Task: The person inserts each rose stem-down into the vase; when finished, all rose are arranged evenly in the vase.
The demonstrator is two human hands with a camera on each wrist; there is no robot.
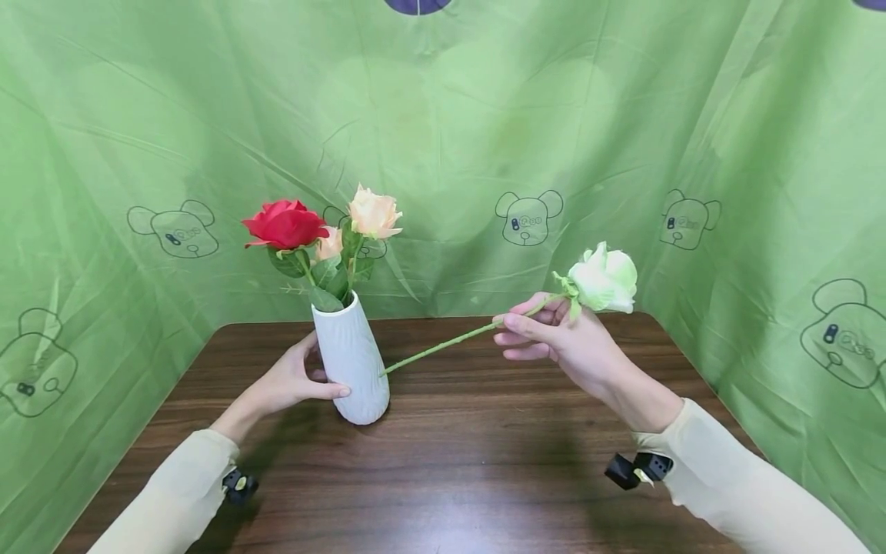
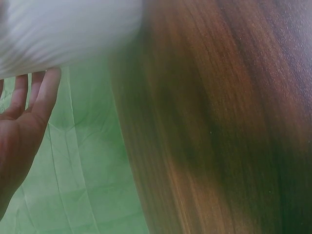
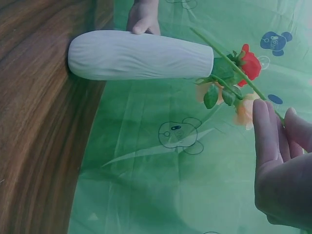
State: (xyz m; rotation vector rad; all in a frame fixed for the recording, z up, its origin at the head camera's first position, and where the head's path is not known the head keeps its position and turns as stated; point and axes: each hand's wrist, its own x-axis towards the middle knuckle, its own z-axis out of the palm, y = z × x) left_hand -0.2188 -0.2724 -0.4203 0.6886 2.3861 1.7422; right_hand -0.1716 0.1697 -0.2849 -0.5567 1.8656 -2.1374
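Observation:
My left hand grips a white ribbed vase around its side, thumb across the front and fingers mostly hidden behind. A red rose and peach roses with green leaves stand in the vase's mouth. To the right, my right hand pinches the thin green stem of a white-green rose just below the bloom. That stem slants down left, its lower end overlapping the vase's side in the head view; whether they touch, I cannot tell. The right wrist view shows the vase and the pinched stem.
A dark brown wooden table holds the vase. Green cloth printed with bear outlines hangs behind the table and along both sides. Small black devices sit at both wrists, by the pale sleeves.

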